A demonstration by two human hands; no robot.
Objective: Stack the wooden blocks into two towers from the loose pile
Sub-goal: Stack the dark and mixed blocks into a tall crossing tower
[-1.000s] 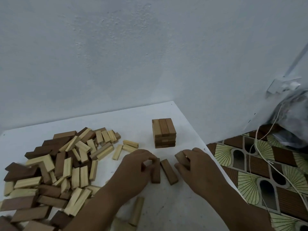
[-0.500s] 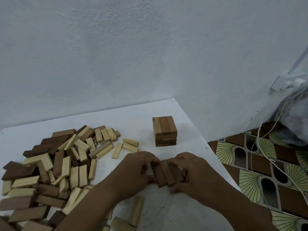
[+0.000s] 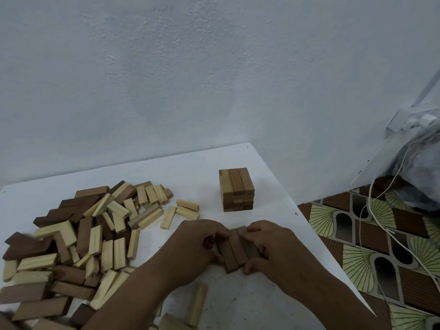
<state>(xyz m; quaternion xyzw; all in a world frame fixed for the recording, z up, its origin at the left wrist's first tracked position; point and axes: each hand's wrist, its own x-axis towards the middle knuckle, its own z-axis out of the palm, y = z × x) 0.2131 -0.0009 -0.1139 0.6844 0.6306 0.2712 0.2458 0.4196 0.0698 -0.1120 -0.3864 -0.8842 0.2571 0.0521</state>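
Note:
A short tower of brown blocks (image 3: 236,189) stands on the white table (image 3: 204,170), several layers high. In front of it three dark brown blocks (image 3: 234,250) lie side by side as one row on the table. My left hand (image 3: 195,246) grips the row's left side and my right hand (image 3: 271,248) grips its right side, fingers curled round the ends. A large loose pile of light and dark blocks (image 3: 78,236) covers the table's left half.
A few light blocks (image 3: 187,209) lie apart between pile and tower. One light block (image 3: 197,303) lies near the front edge under my arms. The table's right edge drops to a patterned floor (image 3: 381,246) with a white cable (image 3: 371,222). A wall stands behind.
My hands brought three separate dark blocks together into one tight row, then squeezed it from both sides. The tower and the pile stayed as they were.

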